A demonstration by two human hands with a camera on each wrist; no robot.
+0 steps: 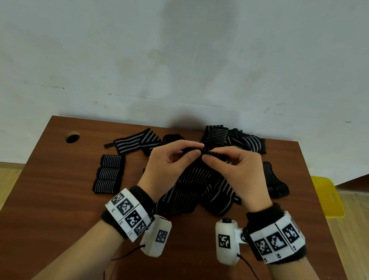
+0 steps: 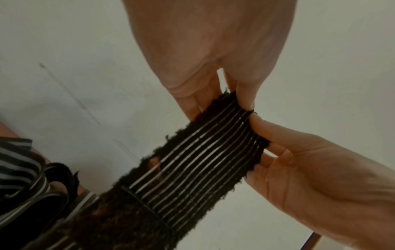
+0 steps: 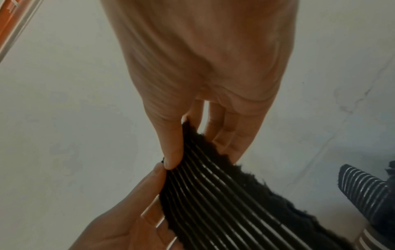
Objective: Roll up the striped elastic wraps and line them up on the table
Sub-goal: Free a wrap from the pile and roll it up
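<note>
Both hands are raised above the middle of the table and pinch the top end of one black wrap with thin white stripes (image 1: 195, 178). My left hand (image 1: 197, 150) holds that edge between thumb and fingers, and my right hand (image 1: 208, 154) pinches it right beside, thumbs almost touching. The wrap hangs down to a loose heap on the table. In the left wrist view my left hand (image 2: 222, 101) grips the fuzzy end of the wrap (image 2: 203, 160). The right wrist view shows my right hand (image 3: 198, 152) on the same wrap (image 3: 224, 194). Three rolled wraps (image 1: 109, 173) lie stacked in a column at the left.
The brown table (image 1: 56, 194) also carries a loose wrap at back left (image 1: 136, 143), a rolled wrap (image 1: 215, 134) and tangled wraps (image 1: 246, 141) at the back edge, and a dark wrap (image 1: 274, 180) at right. A cable hole (image 1: 72, 137) is far left. A yellow object (image 1: 327, 197) stands beside the table.
</note>
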